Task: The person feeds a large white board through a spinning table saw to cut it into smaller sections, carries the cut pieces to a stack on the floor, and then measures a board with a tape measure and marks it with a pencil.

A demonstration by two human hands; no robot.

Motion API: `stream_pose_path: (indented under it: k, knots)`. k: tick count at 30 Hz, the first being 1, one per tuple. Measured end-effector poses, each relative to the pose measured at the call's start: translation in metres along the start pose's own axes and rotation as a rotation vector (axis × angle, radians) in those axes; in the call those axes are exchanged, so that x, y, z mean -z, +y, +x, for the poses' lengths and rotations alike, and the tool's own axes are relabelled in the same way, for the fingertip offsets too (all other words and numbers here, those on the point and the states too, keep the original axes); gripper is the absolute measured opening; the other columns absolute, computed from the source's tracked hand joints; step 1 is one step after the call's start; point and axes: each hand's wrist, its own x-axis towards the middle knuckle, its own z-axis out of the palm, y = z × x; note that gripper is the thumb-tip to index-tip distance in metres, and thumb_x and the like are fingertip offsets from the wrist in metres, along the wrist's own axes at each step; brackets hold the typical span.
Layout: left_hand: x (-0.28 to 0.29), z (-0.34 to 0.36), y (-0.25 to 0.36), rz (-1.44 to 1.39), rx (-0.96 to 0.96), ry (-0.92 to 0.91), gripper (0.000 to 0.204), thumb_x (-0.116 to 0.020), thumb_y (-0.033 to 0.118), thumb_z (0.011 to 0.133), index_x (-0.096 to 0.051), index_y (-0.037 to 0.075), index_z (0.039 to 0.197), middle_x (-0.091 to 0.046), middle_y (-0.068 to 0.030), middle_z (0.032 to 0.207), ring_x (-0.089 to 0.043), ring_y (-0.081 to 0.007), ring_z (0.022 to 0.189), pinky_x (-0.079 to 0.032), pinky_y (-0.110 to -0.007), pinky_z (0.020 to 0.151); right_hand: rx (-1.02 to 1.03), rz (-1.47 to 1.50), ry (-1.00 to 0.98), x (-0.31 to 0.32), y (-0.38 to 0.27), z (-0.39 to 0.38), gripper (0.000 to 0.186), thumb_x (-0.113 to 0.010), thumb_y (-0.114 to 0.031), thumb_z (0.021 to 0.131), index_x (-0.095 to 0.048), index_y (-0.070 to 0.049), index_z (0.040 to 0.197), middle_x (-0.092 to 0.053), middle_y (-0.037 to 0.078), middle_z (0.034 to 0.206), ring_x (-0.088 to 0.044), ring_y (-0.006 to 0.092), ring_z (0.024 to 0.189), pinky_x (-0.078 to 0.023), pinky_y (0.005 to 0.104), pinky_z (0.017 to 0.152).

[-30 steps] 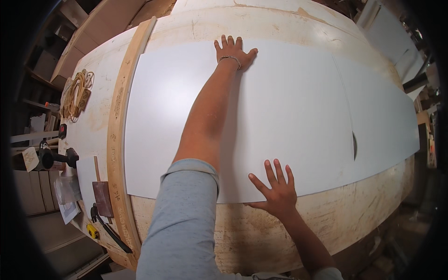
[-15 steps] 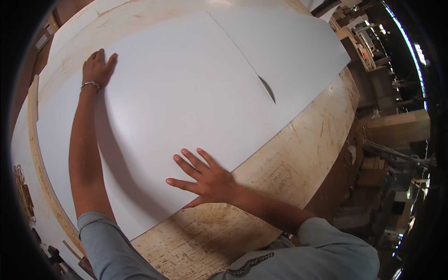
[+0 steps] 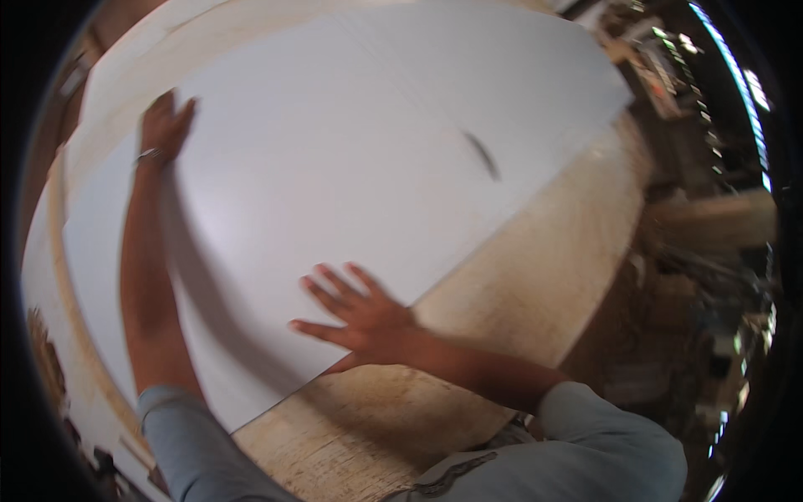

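Observation:
A large white sheet (image 3: 276, 192) lies across a worn, pale work surface. A thin line runs over it from the far side to a dark curved gap (image 3: 483, 156), where the white material seems slightly raised. My left hand (image 3: 166, 130) rests near the sheet's far left side, thumb apart from the fingers; a bracelet circles that wrist. Some of its fingertips are hard to make out. Palm down, my right hand (image 3: 368, 326) lies on the sheet's near edge with fingers spread wide and thumb along the edge. Neither hand holds anything.
A narrow wooden strip (image 3: 63, 217) borders the left side of the sheet. The scuffed work surface (image 3: 510, 293) shows beyond the near edge. To the right, wooden pieces and a thick beam (image 3: 711, 222) stand below the surface, blurred.
The picture has blurred and shifted slightly. Both hands appear a little further left in it, with the same poses; the sheet looks otherwise unchanged.

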Motion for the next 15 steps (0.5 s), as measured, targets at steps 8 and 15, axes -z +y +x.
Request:
stream_pose_path:
  k: [8,15]
  knots:
    - [-0.002,0.021,0.047,-0.075,0.085,0.040,0.077,-0.055,0.057,0.093,-0.054,-0.003,0.141,-0.057,-0.0245,0.141,-0.050,-0.0386,0.135,-0.037,-0.043,0.116,-0.077,-0.185,-0.028,-0.007,0.014,0.004,0.101,-0.071,-0.082,0.063,-0.048,-0.038,0.150,-0.046,0.022,0.154,-0.042,0.0415,0.144,-0.035,0.0652,0.112]
    - [-0.026,0.055,0.074,-0.053,0.017,0.095,0.072,-0.059,0.053,0.093,-0.058,-0.004,0.136,-0.060,-0.0257,0.137,-0.055,-0.0421,0.129,-0.043,-0.046,0.112,-0.106,-0.126,-0.042,0.004,0.029,0.002,0.092,-0.064,-0.080,0.073,-0.048,-0.034,0.151,-0.045,0.023,0.155,-0.041,0.0423,0.145,-0.033,0.0660,0.113]
